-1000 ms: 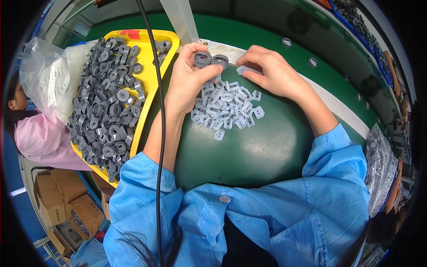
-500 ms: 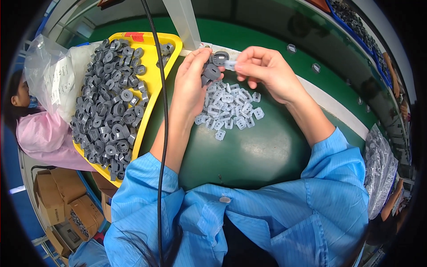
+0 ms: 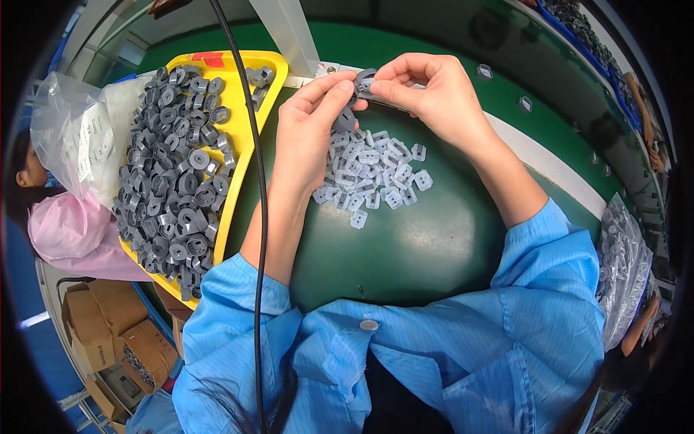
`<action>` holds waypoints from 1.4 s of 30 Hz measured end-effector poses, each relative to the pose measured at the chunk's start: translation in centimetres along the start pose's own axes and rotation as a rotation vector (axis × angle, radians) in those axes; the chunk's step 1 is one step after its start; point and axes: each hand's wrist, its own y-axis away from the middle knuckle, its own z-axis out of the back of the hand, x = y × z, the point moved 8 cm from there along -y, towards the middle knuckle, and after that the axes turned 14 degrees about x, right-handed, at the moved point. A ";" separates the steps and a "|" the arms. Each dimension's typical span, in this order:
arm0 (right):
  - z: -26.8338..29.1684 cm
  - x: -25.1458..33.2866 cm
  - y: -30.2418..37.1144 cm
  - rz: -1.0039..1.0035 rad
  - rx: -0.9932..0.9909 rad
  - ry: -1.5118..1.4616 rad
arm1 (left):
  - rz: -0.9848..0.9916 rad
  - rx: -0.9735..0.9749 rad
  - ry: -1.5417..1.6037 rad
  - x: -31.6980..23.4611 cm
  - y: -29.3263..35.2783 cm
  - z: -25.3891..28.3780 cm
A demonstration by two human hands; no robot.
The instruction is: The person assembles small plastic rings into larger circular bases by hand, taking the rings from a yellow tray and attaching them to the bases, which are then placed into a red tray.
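Parts (image 3: 163, 181) in the tray: dark grey, plain. Held part (image 3: 366, 84): same grey. Clips (image 3: 369, 170): translucent, milky white with a bluish cast. Tray (image 3: 238, 123): bright yellow, red label (image 3: 210, 60). Table (image 3: 347, 253): dark green, pale glare patch. Belt (image 3: 499, 94): green; rail (image 3: 553, 166) off-white. Shirt (image 3: 463, 333): light blue, fine darker stripes, whitish button (image 3: 369, 325). Cable (image 3: 262, 253): black. Co-worker's sleeve (image 3: 72, 235): pink. Box (image 3: 94, 318): brown. Right-hand bag (image 3: 623, 267): clear, greyish, though the rim blur makes that shade uncertain.
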 end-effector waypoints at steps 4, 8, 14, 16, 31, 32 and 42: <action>0.4 -0.8 0.1 0.018 -0.081 -0.070 | -0.029 -0.002 -0.010 -0.3 0.2 -0.2; -0.5 -1.9 0.0 -0.011 -0.044 -0.395 | -0.016 -0.032 0.052 0.0 0.5 -0.7; -1.8 -1.6 -0.1 -0.039 0.082 -0.667 | -0.097 -0.030 0.046 -0.3 0.9 -1.7; -1.9 -1.7 -0.3 0.012 0.107 -0.665 | -0.166 -0.019 -0.026 -0.8 1.1 -2.3; -1.8 0.3 0.6 -0.065 0.111 -0.307 | -0.081 -0.120 0.002 -0.6 0.8 -0.1; -2.1 -0.3 0.3 -0.049 0.183 -0.383 | -0.085 -0.119 0.000 -0.8 0.7 0.0; -2.7 -1.6 0.1 0.052 0.088 -0.530 | -0.114 -0.194 0.074 -0.4 0.9 0.1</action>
